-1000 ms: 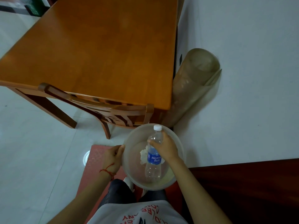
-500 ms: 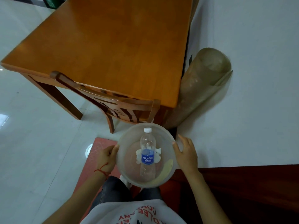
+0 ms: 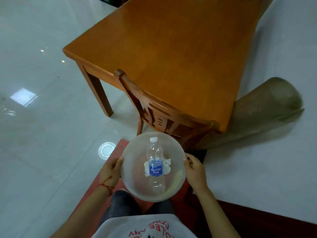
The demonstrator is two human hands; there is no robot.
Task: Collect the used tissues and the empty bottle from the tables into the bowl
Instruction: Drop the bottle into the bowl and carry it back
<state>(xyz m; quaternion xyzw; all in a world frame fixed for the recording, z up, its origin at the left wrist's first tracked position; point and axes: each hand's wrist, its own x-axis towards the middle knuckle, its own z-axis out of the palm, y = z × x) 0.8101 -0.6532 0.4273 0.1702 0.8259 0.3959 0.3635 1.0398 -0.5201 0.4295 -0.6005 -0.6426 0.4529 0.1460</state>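
Observation:
I hold a translucent plastic bowl (image 3: 130, 182) in front of my body, above my legs. My left hand (image 3: 109, 170) grips its left rim and my right hand (image 3: 194, 170) grips its right rim. Inside the bowl lies an empty clear bottle (image 3: 155, 164) with a white cap and a blue label, cap pointing away from me. White crumpled tissues (image 3: 167, 164) lie under the bottle on both sides of the label.
A wooden table (image 3: 171, 48) stands ahead, with a wooden chair (image 3: 154, 107) pushed under its near edge. A rolled brownish mat (image 3: 257, 110) leans at the table's right. White surface (image 3: 274, 160) with a dark edge on the right. Glossy tiled floor (image 3: 42, 117) on the left.
My right hand let go of the bottle, which now lies in the bowl, and moved to the bowl's right rim. The view has swung to the left.

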